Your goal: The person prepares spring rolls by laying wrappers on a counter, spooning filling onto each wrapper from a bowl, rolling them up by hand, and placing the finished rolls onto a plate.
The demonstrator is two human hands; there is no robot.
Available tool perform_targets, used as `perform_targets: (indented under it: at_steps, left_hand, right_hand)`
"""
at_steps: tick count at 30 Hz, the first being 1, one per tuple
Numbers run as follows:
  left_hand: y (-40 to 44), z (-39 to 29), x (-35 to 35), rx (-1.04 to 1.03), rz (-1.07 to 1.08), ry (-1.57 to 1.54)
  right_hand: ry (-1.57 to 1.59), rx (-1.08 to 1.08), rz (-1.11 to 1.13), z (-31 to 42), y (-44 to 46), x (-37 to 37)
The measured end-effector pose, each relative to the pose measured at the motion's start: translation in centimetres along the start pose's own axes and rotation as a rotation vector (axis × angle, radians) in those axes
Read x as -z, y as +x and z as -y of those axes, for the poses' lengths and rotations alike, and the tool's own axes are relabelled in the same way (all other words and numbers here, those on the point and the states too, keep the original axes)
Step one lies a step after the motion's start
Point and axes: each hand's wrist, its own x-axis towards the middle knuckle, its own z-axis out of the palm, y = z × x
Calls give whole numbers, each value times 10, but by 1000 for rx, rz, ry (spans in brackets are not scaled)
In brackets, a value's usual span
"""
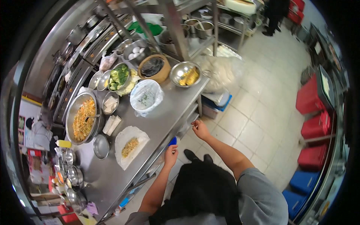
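My left hand (171, 155) is beside the steel table's front edge, near a blue object (173, 141), its fingers curled with nothing visible in them. Farther right, my right hand (200, 130) hangs over the floor, fingers loosely bent and apart, empty. On the steel table (152, 125) a pale wrapper sheet (126, 140) lies flat, with a heap of shredded filling (130, 147) on it. Two white rolls (111, 125) lie behind the sheet. A large steel bowl (69, 125) holds more filling and a spoon. Beside it is an empty small bowl (101, 146).
A bag-lined bowl (146, 96), a bowl of broccoli (119, 77), eggs (136, 52) and a bowl with yellow food (185, 74) stand farther back. Red bins (313, 125) line the right side. Another person (40, 133) is at left; someone's dark legs (273, 17) show at top.
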Motion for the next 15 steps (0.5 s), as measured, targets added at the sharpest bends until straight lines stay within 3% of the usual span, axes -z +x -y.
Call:
perform_targets:
  at_steps: [3,4,5,6,15]
  left_hand:
    - [79,78,-22,105,-144,-213]
    - [107,115,-34,35,-303,-51]
    - [132,143,-45,-46,-445,111]
    - [158,171,-55,-102,-602,283]
    - [194,147,-67,105,-740,-3]
  right_hand:
    - [-99,79,-111,-20,74,-26]
    - [-131,105,-168,-34,94,-40]
    - [-307,286,-94,-67,120,-50]
    - [-269,298,-81,-68,134,-55]
    - [-145,268,-35,-76,193,-79]
